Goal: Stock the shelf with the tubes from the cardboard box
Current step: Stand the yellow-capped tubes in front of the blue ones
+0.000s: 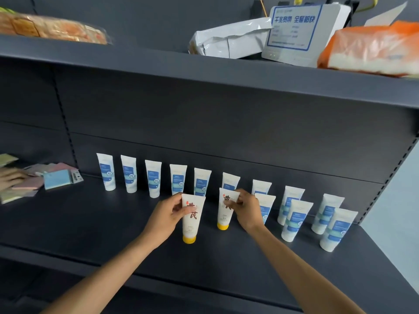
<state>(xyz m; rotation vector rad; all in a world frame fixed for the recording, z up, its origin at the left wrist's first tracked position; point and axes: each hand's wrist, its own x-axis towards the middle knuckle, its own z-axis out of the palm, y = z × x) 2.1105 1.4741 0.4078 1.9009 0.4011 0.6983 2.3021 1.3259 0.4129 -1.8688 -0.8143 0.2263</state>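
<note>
Both hands on yellow-capped tubes, mid-shelf.

The left hand point(166, 215) pinches the upper edge of one yellow-capped tube point(191, 217), fingers curled round it; the right hand point(246, 209) grips the top of a second yellow-capped tube point(224, 214) just beside it. Both tubes stand cap-down on the dark shelf point(90, 225), about midway between its back wall and front edge. Behind them runs a row of blue-labelled tubes point(154, 179) along the back, with more point(297, 219) toward the right end. Coloured packets point(56, 179) lie at the left end.
</note>
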